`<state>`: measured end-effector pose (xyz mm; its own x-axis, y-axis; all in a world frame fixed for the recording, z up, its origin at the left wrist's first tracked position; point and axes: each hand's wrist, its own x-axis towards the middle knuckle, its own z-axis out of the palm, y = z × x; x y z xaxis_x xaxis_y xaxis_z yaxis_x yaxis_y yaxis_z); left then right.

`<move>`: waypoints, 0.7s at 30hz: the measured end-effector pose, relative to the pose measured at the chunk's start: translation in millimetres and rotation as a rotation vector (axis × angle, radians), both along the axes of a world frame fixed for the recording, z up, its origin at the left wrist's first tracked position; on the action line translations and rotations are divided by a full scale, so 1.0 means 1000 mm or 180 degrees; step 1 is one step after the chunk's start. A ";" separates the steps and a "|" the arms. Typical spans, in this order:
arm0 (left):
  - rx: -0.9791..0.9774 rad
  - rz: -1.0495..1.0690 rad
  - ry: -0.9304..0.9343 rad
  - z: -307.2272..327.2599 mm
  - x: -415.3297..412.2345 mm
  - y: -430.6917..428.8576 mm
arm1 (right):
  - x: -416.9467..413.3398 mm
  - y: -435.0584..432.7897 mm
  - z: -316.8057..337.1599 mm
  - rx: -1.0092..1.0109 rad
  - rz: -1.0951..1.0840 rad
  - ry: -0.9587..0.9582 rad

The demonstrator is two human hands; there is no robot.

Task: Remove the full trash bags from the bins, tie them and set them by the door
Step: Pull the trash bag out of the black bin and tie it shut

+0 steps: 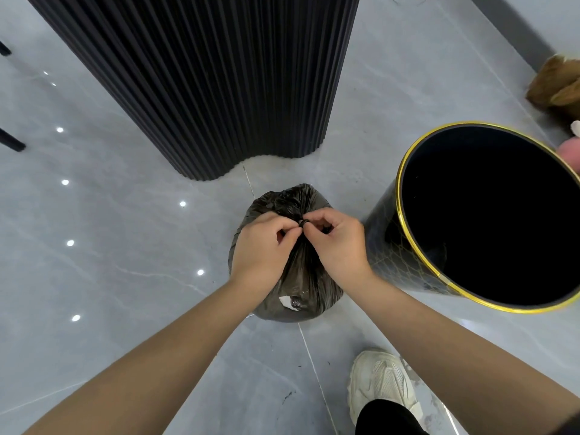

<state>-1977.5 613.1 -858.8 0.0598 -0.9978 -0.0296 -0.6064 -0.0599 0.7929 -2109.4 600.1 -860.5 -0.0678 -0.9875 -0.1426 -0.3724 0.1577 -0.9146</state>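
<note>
A full black trash bag point(299, 287) stands on the grey tiled floor in the middle of the view, its neck gathered at the top. My left hand point(262, 248) and my right hand point(337, 243) both pinch the twisted neck, fingertips meeting at a small knot of plastic. A white scrap shows through the bag's lower front. To the right stands a black bin point(405, 255) with a gold rim, with no bag in it and a dark inside.
A tall black ribbed column point(213, 83) rises just behind the bag. A brown fluffy object point(555, 86) lies at the far right by the wall. My white shoe point(381, 384) is on the floor below the bin. Dark chair legs point(11, 141) show at the left edge.
</note>
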 end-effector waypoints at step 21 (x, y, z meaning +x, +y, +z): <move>-0.0471 -0.0543 -0.0377 0.004 0.011 -0.010 | -0.016 -0.011 0.025 0.1610 0.0501 -0.1054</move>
<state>-1966.1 603.2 -855.2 -0.1156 -0.9866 0.1148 -0.6869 0.1629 0.7082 -2125.0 588.8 -835.6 0.2009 -0.7866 -0.5838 -0.1360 0.5678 -0.8119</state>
